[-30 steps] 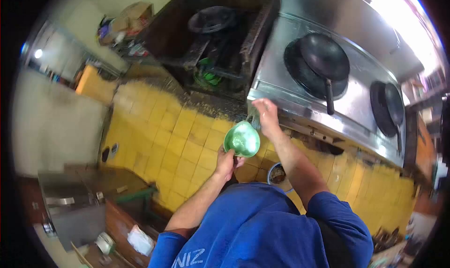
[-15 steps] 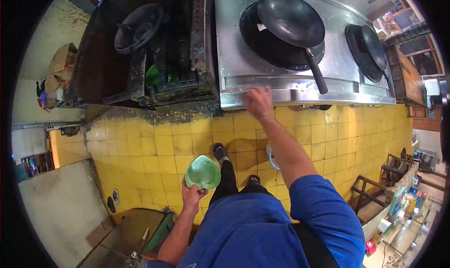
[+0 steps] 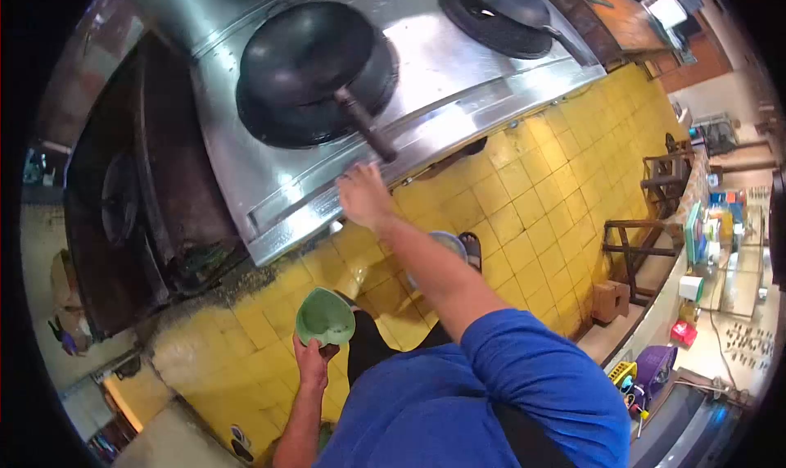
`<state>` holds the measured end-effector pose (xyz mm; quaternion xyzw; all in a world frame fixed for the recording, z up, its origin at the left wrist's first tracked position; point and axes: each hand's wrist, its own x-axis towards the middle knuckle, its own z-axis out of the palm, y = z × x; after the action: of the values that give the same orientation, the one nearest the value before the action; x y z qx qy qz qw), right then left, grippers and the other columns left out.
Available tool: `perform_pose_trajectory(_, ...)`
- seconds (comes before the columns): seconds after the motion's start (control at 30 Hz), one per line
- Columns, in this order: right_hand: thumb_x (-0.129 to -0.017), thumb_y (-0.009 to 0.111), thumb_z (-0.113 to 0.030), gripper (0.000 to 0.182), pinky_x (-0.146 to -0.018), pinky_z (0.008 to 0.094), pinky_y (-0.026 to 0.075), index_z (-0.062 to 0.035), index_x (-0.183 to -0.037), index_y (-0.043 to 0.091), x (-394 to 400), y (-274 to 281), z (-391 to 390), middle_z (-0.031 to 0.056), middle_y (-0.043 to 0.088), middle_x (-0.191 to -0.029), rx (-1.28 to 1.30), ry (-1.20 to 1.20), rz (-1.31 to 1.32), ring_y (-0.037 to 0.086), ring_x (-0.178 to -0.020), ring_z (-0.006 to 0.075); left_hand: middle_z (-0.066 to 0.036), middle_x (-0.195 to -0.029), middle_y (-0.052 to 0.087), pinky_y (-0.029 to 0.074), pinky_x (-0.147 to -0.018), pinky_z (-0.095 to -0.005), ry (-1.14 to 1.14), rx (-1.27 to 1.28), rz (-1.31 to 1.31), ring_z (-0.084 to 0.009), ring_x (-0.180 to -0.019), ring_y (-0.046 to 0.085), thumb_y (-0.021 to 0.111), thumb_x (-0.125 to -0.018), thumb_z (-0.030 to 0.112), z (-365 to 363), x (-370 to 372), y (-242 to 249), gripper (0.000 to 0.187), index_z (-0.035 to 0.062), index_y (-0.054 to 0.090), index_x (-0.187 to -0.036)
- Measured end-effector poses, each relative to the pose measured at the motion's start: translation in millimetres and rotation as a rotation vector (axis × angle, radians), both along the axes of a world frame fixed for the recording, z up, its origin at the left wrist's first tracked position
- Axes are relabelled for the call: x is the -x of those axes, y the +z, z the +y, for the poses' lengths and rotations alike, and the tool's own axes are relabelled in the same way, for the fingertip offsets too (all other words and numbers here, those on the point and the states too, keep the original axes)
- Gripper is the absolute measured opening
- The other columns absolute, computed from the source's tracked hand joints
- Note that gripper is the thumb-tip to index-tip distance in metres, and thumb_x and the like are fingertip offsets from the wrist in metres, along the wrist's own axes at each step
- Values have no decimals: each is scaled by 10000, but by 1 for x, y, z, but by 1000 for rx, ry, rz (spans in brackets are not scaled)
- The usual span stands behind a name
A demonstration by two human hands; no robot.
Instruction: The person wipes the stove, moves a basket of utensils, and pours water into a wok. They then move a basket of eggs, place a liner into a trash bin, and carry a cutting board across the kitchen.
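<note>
My left hand (image 3: 311, 361) grips the rim of a green heart-shaped bowl (image 3: 326, 316), thumb at its inner edge. The bowl is tilted so its inside faces up to me; small dark specks show at its bottom. At the stove's front edge is my right hand (image 3: 366, 194), fingers loosely extended and nothing visible in them. It lies just below the handle of a black wok (image 3: 307, 50), apart from it as far as I can see. That wok sits over a larger dark pan or burner ring on the steel stove (image 3: 426, 83).
A second wok (image 3: 509, 0) is on the stove's far right burner. A dark, grimy stove unit (image 3: 176, 165) adjoins on the left. Below my right forearm, a pale round container (image 3: 446, 245) stands on the yellow tiled floor (image 3: 524, 222). Wooden stools (image 3: 634, 251) and a cluttered counter are at right.
My view has turned and shifted right along the stove, so the woks appear farther left. My right hand is now closer to the wok handle. The bowl stays in my left hand.
</note>
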<state>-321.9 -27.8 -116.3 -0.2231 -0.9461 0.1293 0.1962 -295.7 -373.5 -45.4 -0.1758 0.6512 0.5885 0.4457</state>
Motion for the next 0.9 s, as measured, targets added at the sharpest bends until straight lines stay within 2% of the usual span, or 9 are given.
perform_pose_trajectory(0.17, -807, 499, -240, 225, -1002, 581, 272, -78, -866, 643, -87, 2, 140, 142, 625, -984, 23, 7, 22, 493, -1129, 337, -136, -1130, 529, 567, -632, -394, 75, -56, 60, -300, -847, 639, 414, -796, 5, 131, -86, 3, 510, 96, 342, -1292)
perform_pose_trajectory(0.33, -795, 463, -226, 252, -1017, 594, 272, -70, -850, 654, -211, 18, 347, 159, 626, -990, -41, -199, -195, 532, -1074, 336, -104, -846, 606, 529, -655, -411, 260, -136, -117, -219, -692, 594, 484, -788, 93, 232, -173, -5, 349, 48, 479, -1134)
perform_pose_trajectory(0.43, -801, 456, -186, 250, -976, 602, 310, -66, -888, 658, -282, 9, 471, 164, 621, -1008, 36, -368, -276, 528, -1078, 339, -113, -886, 613, 531, -690, -424, 178, -154, -159, -240, -721, 611, 479, -791, 90, 276, -200, 7, 359, 55, 476, -1148)
perform_pose_trajectory(0.53, -812, 463, -167, 249, -957, 547, 363, -72, -926, 664, -331, 6, 559, 140, 621, -1036, -236, -619, -129, 550, -1052, 327, -125, -979, 611, 539, -731, -440, 122, -60, -62, -256, -804, 629, 472, -801, 81, 327, -219, 45, 369, 57, 462, -1170)
perform_pose_trajectory(0.6, -816, 466, -165, 249, -942, 523, 389, -70, -932, 665, -335, -11, 572, 131, 621, -1040, -360, -706, 6, 569, -1021, 321, -105, -962, 614, 541, -736, -436, 125, -35, -25, -248, -801, 628, 482, -798, 91, 360, -234, 66, 365, 56, 475, -1161)
perform_pose_trajectory(0.67, -814, 468, -161, 247, -879, 491, 432, -64, -933, 661, -322, -1, 564, 120, 624, -1039, 26, -659, -358, 600, -947, 315, -90, -940, 620, 539, -731, -432, 122, -11, -5, -245, -796, 625, 491, -793, 100, 375, -248, 72, 349, 45, 495, -1137)
perform_pose_trajectory(0.7, -809, 471, -163, 238, -831, 484, 443, -54, -888, 667, -316, 0, 544, 133, 642, -967, -86, -588, -278, 610, -906, 316, -90, -940, 620, 539, -731, -432, 110, -33, -9, -245, -796, 625, 491, -793, 100, 383, -252, 67, 349, 45, 495, -1137)
perform_pose_trajectory(0.77, -783, 485, -178, 222, -803, 466, 441, -68, -783, 679, -297, 9, 498, 148, 647, -886, 110, -411, -189, 605, -885, 323, -86, -911, 617, 539, -725, -431, 60, -28, -28, -239, -783, 623, 494, -794, 107, 389, -258, 58, 331, 39, 501, -1118)
perform_pose_trajectory(0.9, -811, 488, -213, 257, -1012, 575, 275, -81, -958, 651, -277, 10, 430, 163, 602, -1077, 66, -217, 65, 472, -1171, 353, -81, -870, 608, 533, -718, -425, 45, -90, -54, -232, -763, 616, 483, -791, 100, 422, -266, 32, 316, 33, 505, -1099)
